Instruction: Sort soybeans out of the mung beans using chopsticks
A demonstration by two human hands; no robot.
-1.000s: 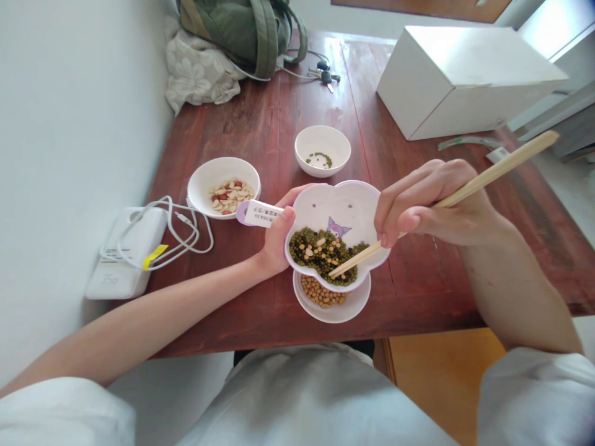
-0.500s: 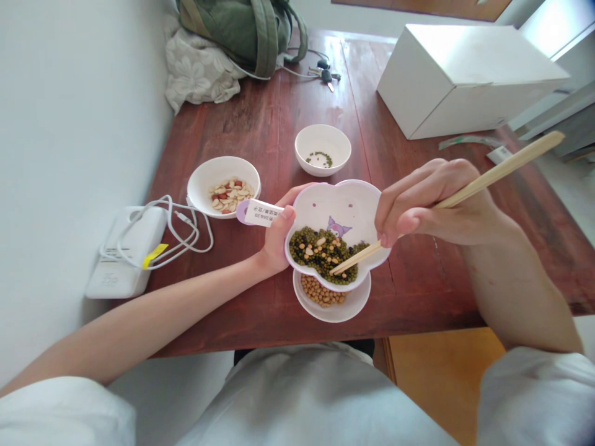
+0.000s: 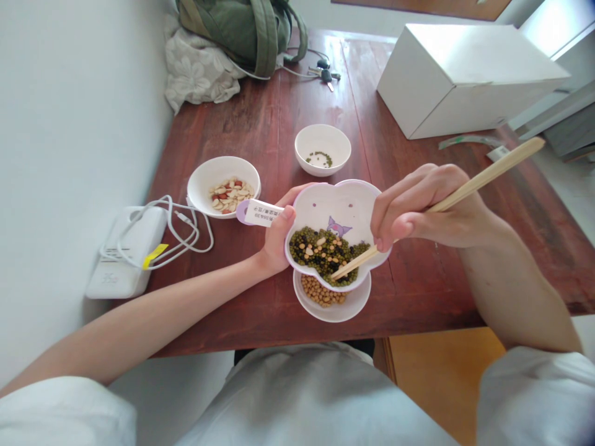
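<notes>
My left hand (image 3: 279,241) grips the flower-shaped white bowl (image 3: 334,204) by its purple-edged labelled handle (image 3: 258,212), holding it over a white dish (image 3: 335,311). Green mung beans, dark beans and pale bits (image 3: 323,254) fill the bowl's near part. My right hand (image 3: 418,207) holds wooden chopsticks (image 3: 483,176), their tips resting among those beans. Soybeans (image 3: 319,290) lie in the dish, partly hidden by the bowl. Beyond my left hand, a white bowl (image 3: 223,166) holds peanut pieces (image 3: 231,195). A smaller white bowl (image 3: 322,136) holds a few mung beans (image 3: 320,159).
A white power bank (image 3: 125,251) with a tangled white cable lies at the left of the reddish wooden table (image 3: 279,322). Keys (image 3: 325,74), a green backpack (image 3: 237,31) and a floral cloth (image 3: 198,68) sit at the far side. A white box (image 3: 465,80) stands far right.
My right hand and the upper end of the chopsticks have shifted slightly left. The flower-shaped bowl and my left hand have stayed almost still.
</notes>
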